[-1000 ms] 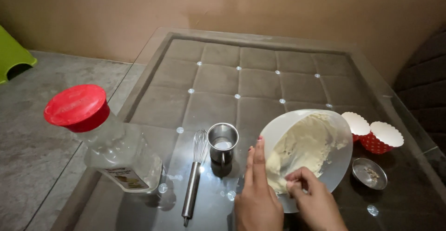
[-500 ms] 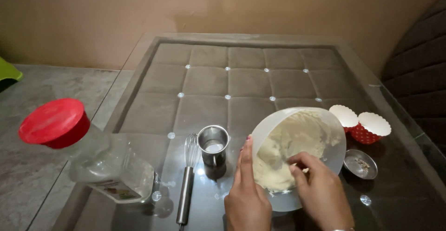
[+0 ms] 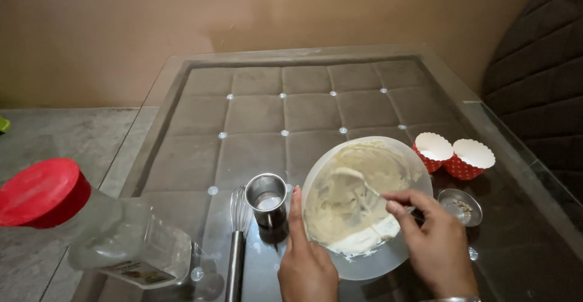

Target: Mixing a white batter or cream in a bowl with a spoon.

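**Batter Stirred in Tilted Bowl on Glass-Topped Table**

While the left hand (image 3: 306, 259) lies flat against the near rim of a white bowl (image 3: 364, 259), fingers straight and pressed to its side to keep it tipped, the right hand (image 3: 434, 247) pinches the handle of a spoon (image 3: 358, 183) whose tip is sunk in pale, thick batter (image 3: 346, 208). The bowl sits between the two hands, leaning away from the person. The step in hand appears to be mixing: the batter looks smeared up the far wall, with a lump gathered at the near edge. The next stroke likely calls for a firm brace from the left hand so the bowl does not slide on the glass table (image 3: 182, 71). Just left of the left hand stand a small steel cup (image 3: 267, 197) and a whisk (image 3: 238, 241). Beyond the right hand wait two red dotted paper cases (image 3: 452, 156) and a small steel dish (image 3: 460, 206). Far left, a clear jar with a red lid (image 3: 91, 229) looms close.
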